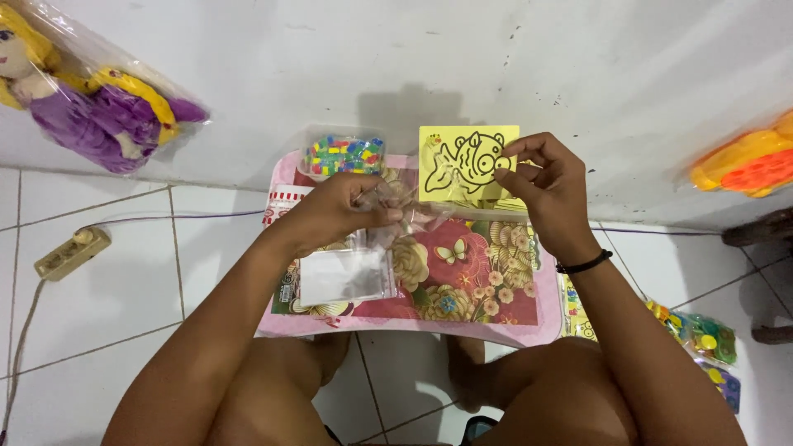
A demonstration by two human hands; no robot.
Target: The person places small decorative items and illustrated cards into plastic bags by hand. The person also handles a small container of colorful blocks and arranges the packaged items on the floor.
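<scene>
Floral pink surface (462, 285): right hand (549, 186) pinched yellow fish-outline card (462, 161); left hand (343, 206) gripped clear plastic bag (405, 211).

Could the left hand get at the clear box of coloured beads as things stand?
Probably yes: the box of beads sits just beyond the left hand, nothing between, though that hand grips a crumpled clear bag.

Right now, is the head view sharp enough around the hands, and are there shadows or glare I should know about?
Head view: evenly lit; the yellow card in the right hand is sharp. The clear bag at the left hand looks slightly smeared. A soft shadow falls on the wall behind; mild glare shows on the doll's wrapper.
</scene>
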